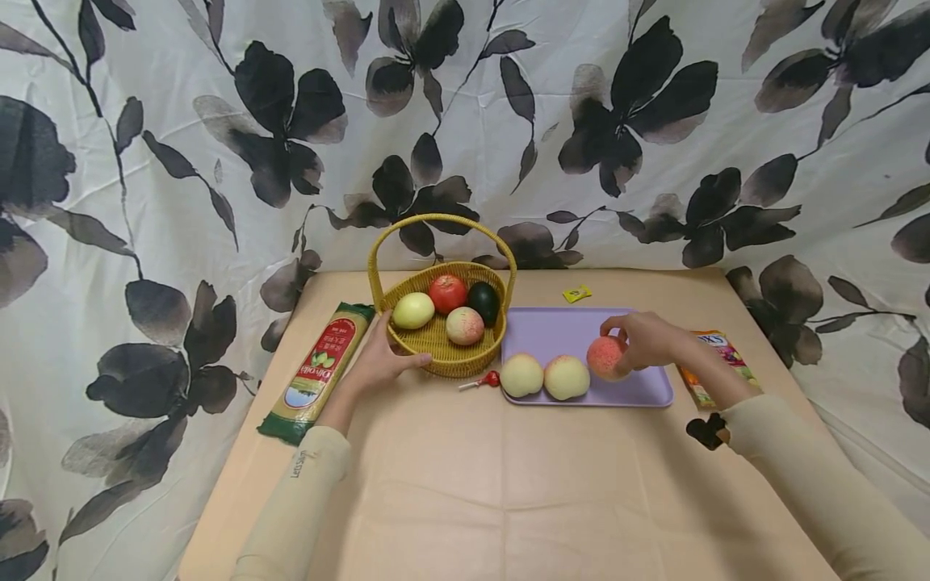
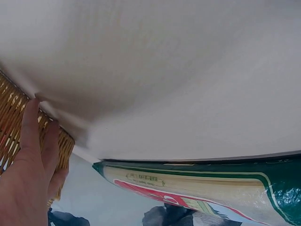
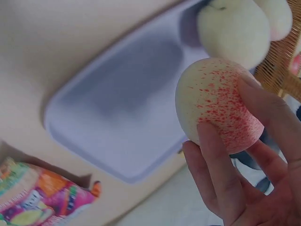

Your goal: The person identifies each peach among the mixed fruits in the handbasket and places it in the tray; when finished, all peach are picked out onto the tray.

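Note:
My right hand (image 1: pixel 647 340) grips a red-speckled peach (image 3: pixel 217 106) between thumb and fingers, over the right part of a purple tray (image 1: pixel 552 332). Two pale peaches (image 1: pixel 521 375) sit side by side along the tray's front left. On the left, my left hand (image 1: pixel 379 355) rests against the side of a yellow wicker basket (image 1: pixel 452 368), its thumb spread along the front. Extended fingers (image 2: pixel 31 125) touch the weave in the left wrist view. Inside the basket lie a yellow-green fruit (image 1: pixel 413 311), a red fruit (image 1: pixel 447 294), a dark green avocado-like fruit (image 1: pixel 483 302) and another peach (image 1: pixel 465 326).
A green-and-gold pasta packet (image 1: pixel 320 373) lies left of the basket. Between basket and tray is a small red lollipop-like item (image 1: pixel 491 378). Behind the tray sits a yellow wrapped sweet (image 1: pixel 577 294). A colourful candy bag (image 1: pixel 715 363) lies on the right, beneath my right forearm.

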`<state>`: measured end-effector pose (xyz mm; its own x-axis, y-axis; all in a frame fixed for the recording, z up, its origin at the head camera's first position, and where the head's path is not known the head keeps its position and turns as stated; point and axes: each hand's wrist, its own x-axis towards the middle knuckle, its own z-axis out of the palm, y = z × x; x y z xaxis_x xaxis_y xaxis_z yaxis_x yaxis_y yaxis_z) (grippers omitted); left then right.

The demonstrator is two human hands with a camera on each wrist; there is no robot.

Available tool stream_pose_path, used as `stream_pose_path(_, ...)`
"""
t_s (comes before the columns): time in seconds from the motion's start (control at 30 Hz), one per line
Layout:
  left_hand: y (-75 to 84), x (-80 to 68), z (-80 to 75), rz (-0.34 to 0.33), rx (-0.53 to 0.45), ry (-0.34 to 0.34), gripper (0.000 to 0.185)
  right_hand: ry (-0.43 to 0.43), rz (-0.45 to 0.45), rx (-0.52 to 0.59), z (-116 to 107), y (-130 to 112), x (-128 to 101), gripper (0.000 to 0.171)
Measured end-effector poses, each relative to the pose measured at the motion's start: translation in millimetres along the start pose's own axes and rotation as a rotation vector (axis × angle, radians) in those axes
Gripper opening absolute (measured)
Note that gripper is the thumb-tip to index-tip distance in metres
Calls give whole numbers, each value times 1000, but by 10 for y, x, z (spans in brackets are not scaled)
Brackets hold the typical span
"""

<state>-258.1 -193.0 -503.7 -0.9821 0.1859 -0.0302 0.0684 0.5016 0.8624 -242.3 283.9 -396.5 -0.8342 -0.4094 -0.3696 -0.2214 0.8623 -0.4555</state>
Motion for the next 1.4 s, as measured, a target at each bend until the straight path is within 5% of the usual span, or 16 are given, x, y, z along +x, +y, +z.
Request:
stream_pose_path(0.7,15,13,6,1,-1,3,121,-42,22,11,320,162,22,65)
stream_pose_path(1.4,61,-19,-4,-12,-21,-2,117,-19,15,-82,378,128,58,66)
